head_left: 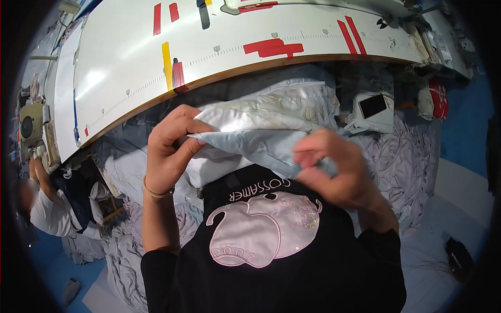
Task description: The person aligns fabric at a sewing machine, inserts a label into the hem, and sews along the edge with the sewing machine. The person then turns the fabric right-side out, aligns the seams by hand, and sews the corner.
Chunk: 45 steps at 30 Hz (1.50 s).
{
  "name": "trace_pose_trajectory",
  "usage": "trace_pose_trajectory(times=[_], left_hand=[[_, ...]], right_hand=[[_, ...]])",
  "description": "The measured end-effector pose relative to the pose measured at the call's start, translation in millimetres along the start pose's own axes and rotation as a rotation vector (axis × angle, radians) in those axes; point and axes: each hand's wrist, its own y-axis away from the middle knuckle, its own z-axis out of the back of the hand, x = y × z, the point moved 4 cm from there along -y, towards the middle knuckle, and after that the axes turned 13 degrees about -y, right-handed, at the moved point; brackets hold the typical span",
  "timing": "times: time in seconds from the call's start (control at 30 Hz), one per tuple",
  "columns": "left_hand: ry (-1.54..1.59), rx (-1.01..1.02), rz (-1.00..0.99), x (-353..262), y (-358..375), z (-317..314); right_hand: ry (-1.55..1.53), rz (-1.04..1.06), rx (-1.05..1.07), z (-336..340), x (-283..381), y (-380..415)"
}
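Here, left hand (169, 148) and right hand (334, 167) (blurred) both pinch the pale cloth (255, 133) stretched between them.

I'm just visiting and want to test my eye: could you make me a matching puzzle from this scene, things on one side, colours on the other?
Things:
1. fabric held by left hand and right hand
2. tape strips on table
3. shirt
4. phone screen

Colours:
a. red
b. dark, blank
c. pale blue
d. black with pink design

Pairs: 1-c, 2-a, 3-d, 4-b
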Motion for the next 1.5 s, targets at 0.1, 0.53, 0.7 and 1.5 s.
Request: trace_pose_trajectory(times=[0.1, 0.53, 0.7, 1.5], left_hand=[[0.026, -0.084, -0.047, -13.6, -4.8, -0.6], [-0.221, 0.221, -0.295, -58.8, 22.3, -3.4], [-0.085, 0.371, -0.342, -62.3, 35.7, -3.0], [-0.217, 0.348, -0.093, -31.4, 69.0, -1.9]], right_hand=[[0.494, 0.231, -0.036, -40.6, -14.1, -22.2], [0.796, 0.373, -0.254, 33.5, 31.3, 19.5], [0.946, 0.5, -0.393, 62.4, 55.5, 43.1], [0.502, 0.011, 0.443, 71.8, -83.5, -78.1]])
